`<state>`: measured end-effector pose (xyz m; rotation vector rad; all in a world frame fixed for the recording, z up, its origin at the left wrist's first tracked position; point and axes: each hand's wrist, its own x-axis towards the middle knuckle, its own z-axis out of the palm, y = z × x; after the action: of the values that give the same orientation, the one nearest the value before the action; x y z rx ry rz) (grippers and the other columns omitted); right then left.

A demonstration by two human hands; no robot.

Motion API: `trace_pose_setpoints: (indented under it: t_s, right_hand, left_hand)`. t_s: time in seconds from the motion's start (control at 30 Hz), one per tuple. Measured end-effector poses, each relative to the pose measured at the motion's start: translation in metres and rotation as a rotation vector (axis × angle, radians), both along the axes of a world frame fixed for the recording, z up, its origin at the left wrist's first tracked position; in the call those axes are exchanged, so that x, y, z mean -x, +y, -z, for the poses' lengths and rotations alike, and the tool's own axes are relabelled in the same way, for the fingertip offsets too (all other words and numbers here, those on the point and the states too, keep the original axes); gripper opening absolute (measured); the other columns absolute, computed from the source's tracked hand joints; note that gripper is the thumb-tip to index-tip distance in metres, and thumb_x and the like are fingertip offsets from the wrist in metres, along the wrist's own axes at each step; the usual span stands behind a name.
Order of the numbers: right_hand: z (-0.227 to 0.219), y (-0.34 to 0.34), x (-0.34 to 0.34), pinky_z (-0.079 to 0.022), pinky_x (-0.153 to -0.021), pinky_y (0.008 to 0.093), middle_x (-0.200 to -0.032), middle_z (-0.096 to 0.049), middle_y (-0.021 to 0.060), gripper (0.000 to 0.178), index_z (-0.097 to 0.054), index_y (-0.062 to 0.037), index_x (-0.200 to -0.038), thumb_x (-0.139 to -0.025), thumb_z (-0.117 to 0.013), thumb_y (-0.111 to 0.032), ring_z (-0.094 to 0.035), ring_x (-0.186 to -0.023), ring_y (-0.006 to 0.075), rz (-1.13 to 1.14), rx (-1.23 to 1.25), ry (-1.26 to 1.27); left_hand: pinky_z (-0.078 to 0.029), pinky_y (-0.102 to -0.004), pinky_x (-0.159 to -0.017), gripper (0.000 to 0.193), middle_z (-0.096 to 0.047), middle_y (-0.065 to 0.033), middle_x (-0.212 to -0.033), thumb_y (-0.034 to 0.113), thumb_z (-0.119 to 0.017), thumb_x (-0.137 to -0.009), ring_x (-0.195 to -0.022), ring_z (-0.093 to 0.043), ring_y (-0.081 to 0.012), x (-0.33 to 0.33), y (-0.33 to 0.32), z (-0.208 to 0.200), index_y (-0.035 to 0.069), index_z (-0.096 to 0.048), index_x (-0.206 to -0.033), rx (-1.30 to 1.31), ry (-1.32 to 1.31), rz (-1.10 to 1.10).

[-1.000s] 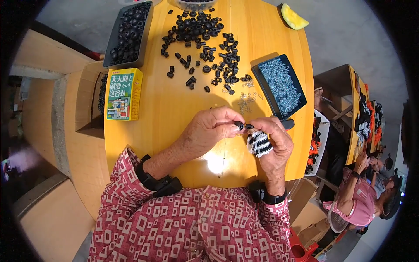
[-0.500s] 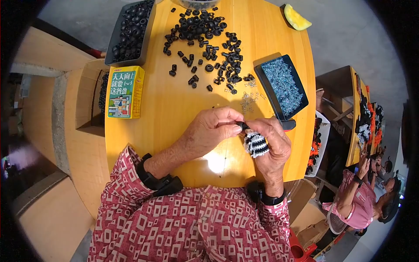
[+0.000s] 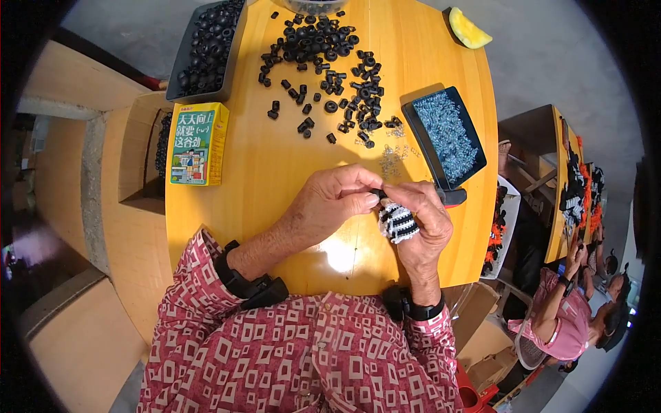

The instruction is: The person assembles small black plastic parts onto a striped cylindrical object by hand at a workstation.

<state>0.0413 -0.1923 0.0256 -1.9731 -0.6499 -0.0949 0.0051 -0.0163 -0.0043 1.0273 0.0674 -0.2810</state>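
My left hand (image 3: pixel 329 204) and my right hand (image 3: pixel 421 221) meet above the near part of the round wooden table (image 3: pixel 275 172). The right hand grips a stack of black rings with pale bands between them (image 3: pixel 397 221) against its palm. The left thumb and forefinger pinch a small black ring (image 3: pixel 378 195) at the top of that stack. A heap of loose black rubber rings (image 3: pixel 328 60) is spread over the far part of the table. A black tray of small silvery parts (image 3: pixel 444 135) lies just beyond the right hand.
A black tray of black rings (image 3: pixel 205 45) lies at the far left. A yellow and green carton (image 3: pixel 197 143) lies flat at the left. A yellow melon slice (image 3: pixel 468 29) sits at the far right edge. Another person in pink (image 3: pixel 568 313) works at a neighbouring table, right.
The hands have stayed together at the same spot; the left fingers shifted slightly on the top of the stack. Nothing else moved.
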Motion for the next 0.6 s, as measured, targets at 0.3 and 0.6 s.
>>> trace_pose_setpoints:
  t_s: [0.3,0.6]
  right_hand:
    - [0.009,-0.002,0.003,-0.051,-0.074,0.0275,-0.094,-0.068,0.0091,0.032,-0.075,-0.0037,-0.102,-0.073,-0.069,0.007,-0.064,-0.086,0.0189,0.016,-0.098,0.080]
    - [0.013,0.004,0.013,-0.052,-0.075,0.0292,-0.096,-0.065,0.0081,0.045,-0.071,-0.0037,-0.111,-0.068,-0.073,0.011,-0.062,-0.090,0.0199,0.045,-0.042,0.007]
  left_hand:
    - [-0.053,-0.0263,-0.086,0.020,-0.065,-0.0049,-0.100,0.003,-0.058,-0.094,-0.095,-0.063,-0.0112,0.002,0.001,0.002,-0.002,-0.060,-0.114,0.067,0.033,0.015]
    - [-0.054,-0.0245,-0.077,0.017,-0.066,-0.0047,-0.093,0.003,-0.058,-0.094,-0.086,-0.063,-0.0086,0.001,-0.003,-0.002,-0.002,-0.061,-0.110,-0.030,0.053,0.001]
